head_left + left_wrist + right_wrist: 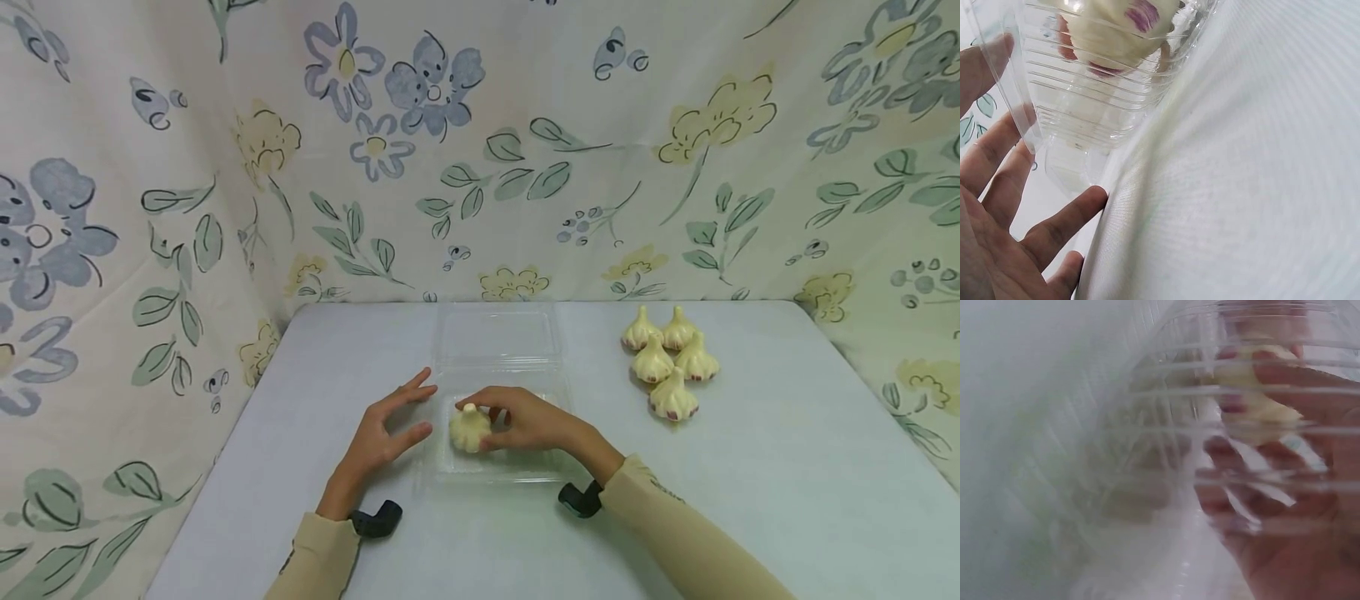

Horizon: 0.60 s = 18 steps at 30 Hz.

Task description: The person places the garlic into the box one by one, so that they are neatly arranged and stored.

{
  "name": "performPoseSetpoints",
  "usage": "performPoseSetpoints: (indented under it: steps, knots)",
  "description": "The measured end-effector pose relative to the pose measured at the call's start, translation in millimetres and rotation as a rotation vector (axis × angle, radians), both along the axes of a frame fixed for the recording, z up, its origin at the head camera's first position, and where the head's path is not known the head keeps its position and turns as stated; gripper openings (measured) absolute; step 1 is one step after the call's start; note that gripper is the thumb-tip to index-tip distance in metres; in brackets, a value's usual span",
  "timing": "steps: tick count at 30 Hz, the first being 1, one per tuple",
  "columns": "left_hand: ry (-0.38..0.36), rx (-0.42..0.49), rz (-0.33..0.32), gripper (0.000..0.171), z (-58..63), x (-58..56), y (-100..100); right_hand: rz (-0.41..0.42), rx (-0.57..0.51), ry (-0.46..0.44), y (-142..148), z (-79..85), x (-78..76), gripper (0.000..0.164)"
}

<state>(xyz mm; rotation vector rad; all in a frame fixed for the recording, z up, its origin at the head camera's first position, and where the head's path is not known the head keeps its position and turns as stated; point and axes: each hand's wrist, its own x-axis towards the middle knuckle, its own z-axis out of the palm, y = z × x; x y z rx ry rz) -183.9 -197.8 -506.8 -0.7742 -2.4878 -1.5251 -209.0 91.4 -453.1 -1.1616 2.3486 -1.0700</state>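
My right hand (525, 419) grips a garlic bulb (470, 429) between thumb and fingers, inside the left part of a clear plastic clamshell box (502, 477). Through the ribbed wall, the right wrist view shows the same garlic bulb (1260, 394) in the fingers. In the left wrist view the bulb (1119, 34), cream with purple patches, sits behind the clear side wall. My left hand (386, 429) is beside the box's left edge, its fingers spread. Up close, the left fingers (1004, 144) are at the box's rim; whether they touch it I cannot tell.
Several garlic bulbs (667, 362) stand in a cluster at the back right of the white table (750, 500). The box's open lid (498, 333) lies flat toward the back. A floral curtain (480, 167) hangs behind and along the sides.
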Motion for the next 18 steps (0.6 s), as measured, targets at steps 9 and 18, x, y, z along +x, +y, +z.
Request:
performPoseSetpoints:
  steps: [9,18]
  knots:
    - [0.006,0.006,-0.006,0.052,1.2,0.7,1.0,0.009,-0.021,-0.037,2.3,-1.7,1.6,0.067]
    - [0.008,0.009,-0.006,0.052,0.5,-0.3,0.6,0.002,0.017,0.012,7.8,2.9,1.3,0.066]
